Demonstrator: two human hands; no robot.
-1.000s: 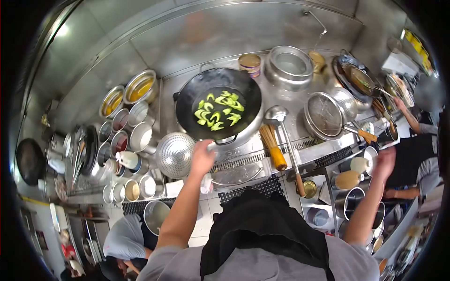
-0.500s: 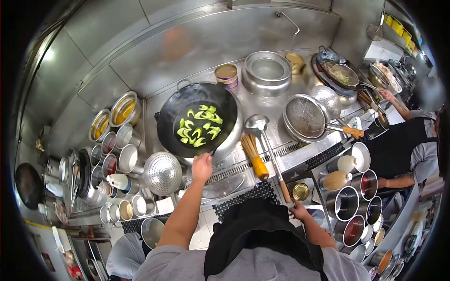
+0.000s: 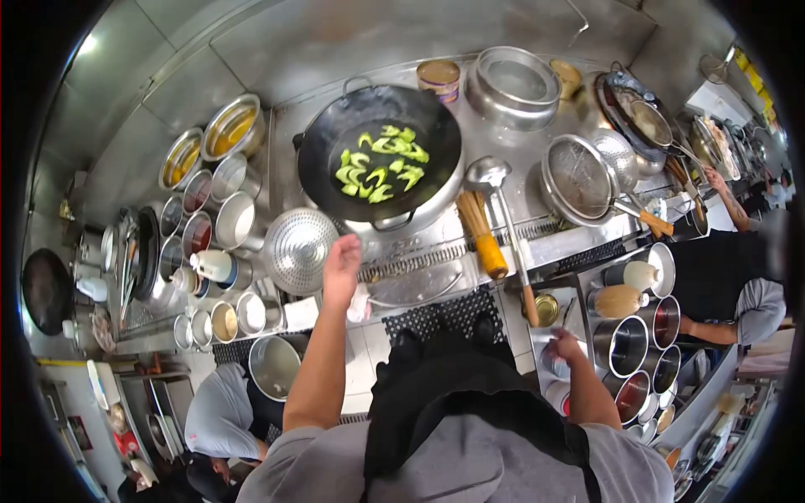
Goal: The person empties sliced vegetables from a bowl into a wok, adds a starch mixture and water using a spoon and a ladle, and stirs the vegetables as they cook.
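My left hand (image 3: 342,261), fingers stretched out and holding nothing, is over the right edge of a perforated strainer (image 3: 295,251). Just above it stands a black wok (image 3: 331,159) with pieces of green vegetable (image 3: 377,163) in it. My right hand (image 3: 567,345) is lowered over a narrow metal shelf, beside a metal container (image 3: 555,362) and below an open gold tin (image 3: 547,310). Its fingers are small and partly hidden, so their grip is unclear. A ladle (image 3: 511,226) lies on the counter edge, its wooden handle near that hand. Beside it lies a bamboo wok brush (image 3: 482,239).
Metal pots and squeeze bottles (image 3: 214,267) crowd the left. A large lidded pot (image 3: 513,88) and wire strainers (image 3: 579,180) stand at the back right. A co-worker (image 3: 713,268) works at the right; another person (image 3: 222,411) bends at lower left.
My left hand has let go of the wok's near rim and moved left and up toward the strainer. My right hand has moved from beside the ladle handle's end to the right and up.
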